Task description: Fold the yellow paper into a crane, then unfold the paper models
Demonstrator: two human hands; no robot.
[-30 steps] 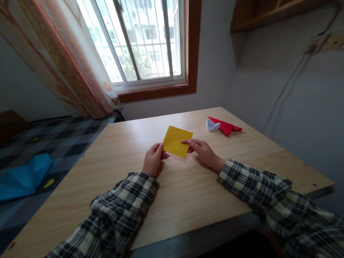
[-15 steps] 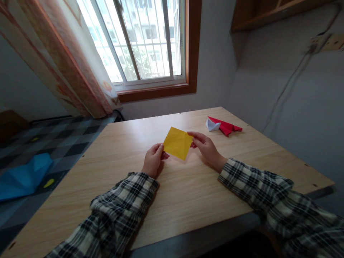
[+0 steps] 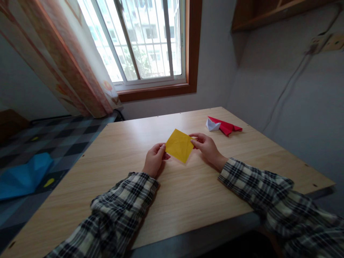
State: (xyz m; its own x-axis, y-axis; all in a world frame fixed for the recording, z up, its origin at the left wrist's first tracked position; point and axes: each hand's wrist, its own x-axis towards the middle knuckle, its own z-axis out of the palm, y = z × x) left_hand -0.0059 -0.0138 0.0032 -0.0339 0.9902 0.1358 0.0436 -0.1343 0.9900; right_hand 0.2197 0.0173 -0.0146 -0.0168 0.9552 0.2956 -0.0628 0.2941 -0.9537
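Note:
A square of yellow paper (image 3: 179,145) with faint crease lines is held up over the wooden table (image 3: 172,204), turned so that its corners point up, down and to the sides. My left hand (image 3: 156,157) pinches its left corner, thumb in front. At the opposite corner, my right hand (image 3: 206,145) grips the paper between thumb and fingers. Some fingertips of both hands are hidden behind the sheet.
Toward the back right of the table lie a small white paper boat (image 3: 213,124) and a red folded paper plane (image 3: 228,127). A blue folded paper (image 3: 27,175) rests on the checked cloth (image 3: 67,143) to the left. Behind the table is a window (image 3: 145,39).
The yellow paper has shifted slightly right and down. My right thumb now lies across the front of its right corner. The white and red folded papers have stayed put.

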